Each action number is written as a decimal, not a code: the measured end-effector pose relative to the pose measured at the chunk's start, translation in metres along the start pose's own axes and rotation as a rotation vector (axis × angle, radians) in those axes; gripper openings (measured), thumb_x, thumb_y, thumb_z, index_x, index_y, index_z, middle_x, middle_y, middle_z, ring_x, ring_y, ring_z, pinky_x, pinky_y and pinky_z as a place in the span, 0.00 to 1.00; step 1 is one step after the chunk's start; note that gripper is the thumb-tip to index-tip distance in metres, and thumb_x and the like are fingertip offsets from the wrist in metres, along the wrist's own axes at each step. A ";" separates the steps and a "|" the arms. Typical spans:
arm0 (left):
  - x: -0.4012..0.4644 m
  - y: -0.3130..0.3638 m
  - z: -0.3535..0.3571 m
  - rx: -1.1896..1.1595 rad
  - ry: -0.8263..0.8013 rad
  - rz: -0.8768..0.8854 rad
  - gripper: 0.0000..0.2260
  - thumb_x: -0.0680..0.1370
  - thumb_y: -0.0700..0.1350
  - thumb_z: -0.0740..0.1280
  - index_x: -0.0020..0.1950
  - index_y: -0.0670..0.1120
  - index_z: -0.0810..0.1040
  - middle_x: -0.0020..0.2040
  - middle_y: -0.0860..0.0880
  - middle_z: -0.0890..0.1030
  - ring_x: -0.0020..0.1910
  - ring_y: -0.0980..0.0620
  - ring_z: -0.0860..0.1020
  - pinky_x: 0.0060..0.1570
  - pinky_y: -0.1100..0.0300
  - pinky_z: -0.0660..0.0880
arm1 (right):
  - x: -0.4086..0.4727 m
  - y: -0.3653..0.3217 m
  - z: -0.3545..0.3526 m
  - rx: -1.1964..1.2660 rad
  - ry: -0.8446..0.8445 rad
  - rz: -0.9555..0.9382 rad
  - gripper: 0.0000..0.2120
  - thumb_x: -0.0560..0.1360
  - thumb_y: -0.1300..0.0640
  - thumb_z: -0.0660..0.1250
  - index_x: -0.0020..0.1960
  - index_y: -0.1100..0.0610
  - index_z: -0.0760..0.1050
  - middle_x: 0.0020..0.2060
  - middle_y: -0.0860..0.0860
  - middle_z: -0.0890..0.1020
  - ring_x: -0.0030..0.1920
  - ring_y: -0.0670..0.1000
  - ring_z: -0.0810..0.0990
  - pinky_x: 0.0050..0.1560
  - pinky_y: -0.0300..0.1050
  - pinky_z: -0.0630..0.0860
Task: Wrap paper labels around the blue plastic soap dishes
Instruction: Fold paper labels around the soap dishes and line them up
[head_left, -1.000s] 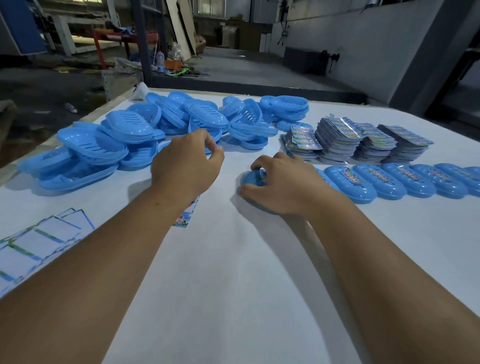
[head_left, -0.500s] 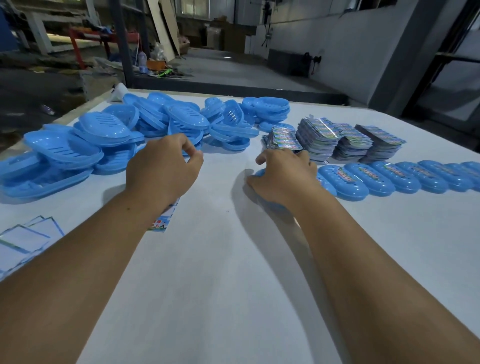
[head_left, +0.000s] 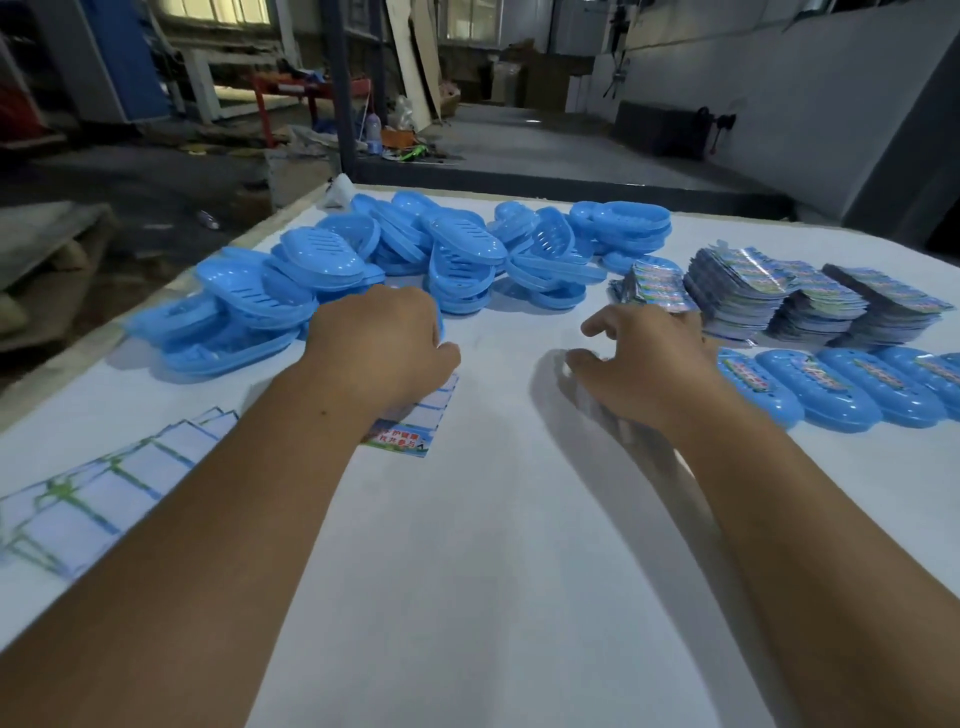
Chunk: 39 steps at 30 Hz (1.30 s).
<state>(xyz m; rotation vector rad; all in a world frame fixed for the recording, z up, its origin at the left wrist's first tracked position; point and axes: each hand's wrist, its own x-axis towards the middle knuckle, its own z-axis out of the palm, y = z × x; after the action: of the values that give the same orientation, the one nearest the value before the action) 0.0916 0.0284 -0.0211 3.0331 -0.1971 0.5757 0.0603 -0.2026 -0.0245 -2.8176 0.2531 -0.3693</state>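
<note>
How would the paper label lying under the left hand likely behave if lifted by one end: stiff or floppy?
Probably floppy: the label is a thin flat strip lying flush on the table, so it would likely droop. It looks very light, so a nudge from the left hand may slide it. Its glossy print suggests a slippery surface.

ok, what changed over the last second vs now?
The right hand let go of the blue plastic soap dish it pressed down a second ago and lifted, fingers loosely spread toward the stacks of printed paper labels. The left hand stayed over a flat printed label. The pile of blue dishes is unchanged.
</note>
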 end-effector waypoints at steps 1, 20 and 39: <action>0.000 -0.001 0.000 -0.008 0.009 -0.012 0.13 0.74 0.64 0.63 0.45 0.55 0.76 0.39 0.54 0.75 0.35 0.54 0.70 0.28 0.59 0.57 | -0.001 -0.002 0.001 0.007 0.002 -0.020 0.21 0.75 0.38 0.66 0.66 0.42 0.76 0.65 0.48 0.78 0.68 0.61 0.66 0.65 0.57 0.64; 0.006 0.020 -0.013 -0.715 0.177 -0.119 0.11 0.83 0.52 0.58 0.48 0.48 0.73 0.40 0.55 0.76 0.40 0.57 0.74 0.38 0.55 0.66 | -0.010 -0.013 0.006 0.403 0.110 -0.283 0.25 0.75 0.46 0.73 0.70 0.43 0.72 0.61 0.44 0.77 0.63 0.51 0.75 0.63 0.48 0.72; 0.002 0.023 -0.006 -0.569 -0.014 -0.114 0.18 0.82 0.53 0.59 0.39 0.43 0.79 0.36 0.46 0.81 0.40 0.43 0.80 0.39 0.53 0.74 | -0.003 -0.008 0.009 0.280 -0.009 -0.330 0.33 0.68 0.37 0.76 0.71 0.42 0.72 0.64 0.46 0.79 0.63 0.52 0.75 0.63 0.48 0.72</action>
<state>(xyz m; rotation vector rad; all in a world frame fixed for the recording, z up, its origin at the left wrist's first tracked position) 0.0879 0.0063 -0.0140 2.4785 -0.1543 0.4027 0.0609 -0.1915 -0.0314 -2.5778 -0.2518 -0.4245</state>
